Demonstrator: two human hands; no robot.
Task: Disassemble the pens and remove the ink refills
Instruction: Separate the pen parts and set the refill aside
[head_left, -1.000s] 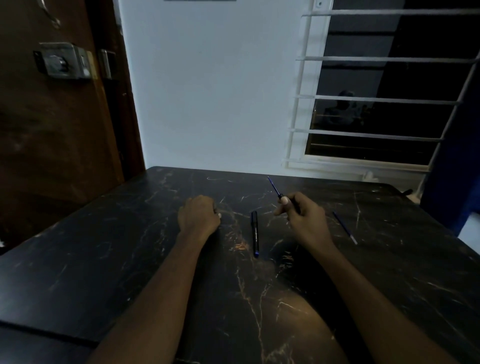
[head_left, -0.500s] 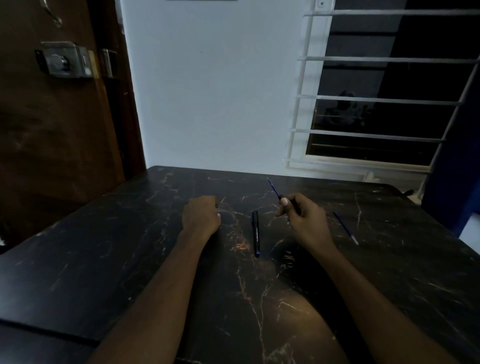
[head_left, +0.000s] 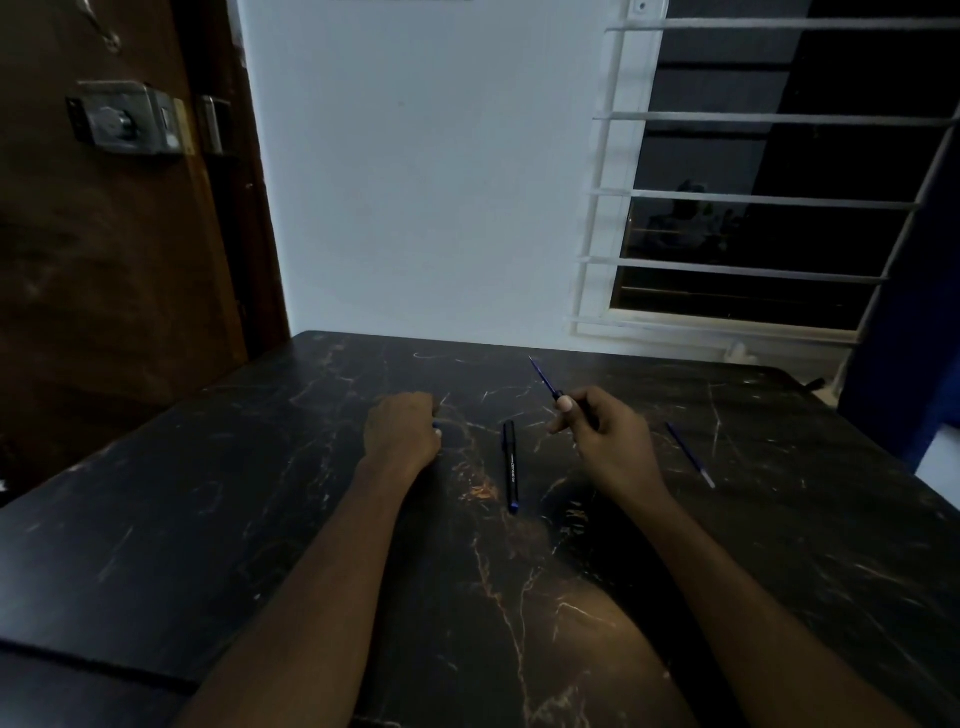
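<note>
Dark marbled bench (head_left: 208, 519). Right hand (head_left: 608, 436), grip pinched on a blue ink refill (head_left: 543, 378) whose tip points to 11 o'clock. Left hand (head_left: 402, 431) is fisted on the bench; contents cannot be told. Black pen (head_left: 510, 465) lies between the hands, along 12–6. A second refill (head_left: 691, 454) lies at the right hand's 3 o'clock, apart.

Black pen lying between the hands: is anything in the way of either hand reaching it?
Nothing visible. The black pen lies on bare table, between the left hand and the right hand.
</note>
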